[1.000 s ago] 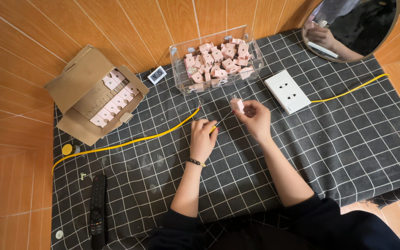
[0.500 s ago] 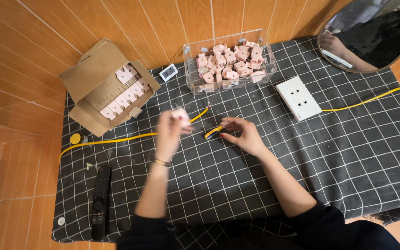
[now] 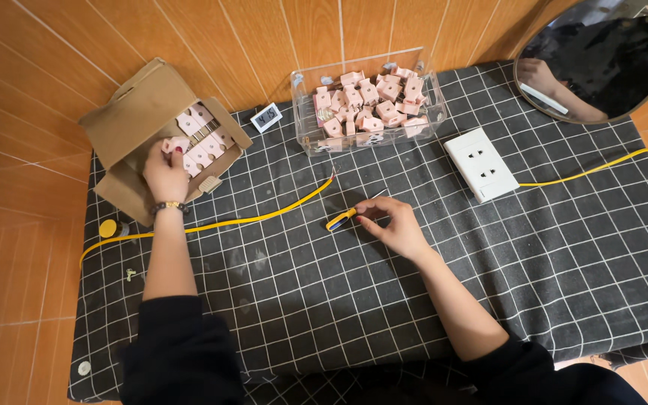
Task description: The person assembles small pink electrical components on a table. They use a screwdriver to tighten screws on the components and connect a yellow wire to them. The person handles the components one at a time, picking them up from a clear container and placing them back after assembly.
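1. Black checked cloth (image 3: pixel 564 285): woven, wrinkled, spread under both hands.
2. Cardboard box (image 3: pixel 133 120): flaps open, rows of pink plastic parts inside.
3. Clear plastic bin (image 3: pixel 429 112): rectangular, heaped with pink parts, beyond the right hand.
4. Left hand (image 3: pixel 165 174): reached into the box, fingers pinched on one pink part (image 3: pixel 176 143).
5. Right hand (image 3: pixel 393 225): flat on cloth, fingertips closed on a yellow-handled screwdriver (image 3: pixel 341 219), beside the yellow cable (image 3: pixel 264 217).

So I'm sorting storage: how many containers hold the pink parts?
2: a cardboard box at the left, under the left hand, and a clear plastic bin at top centre.
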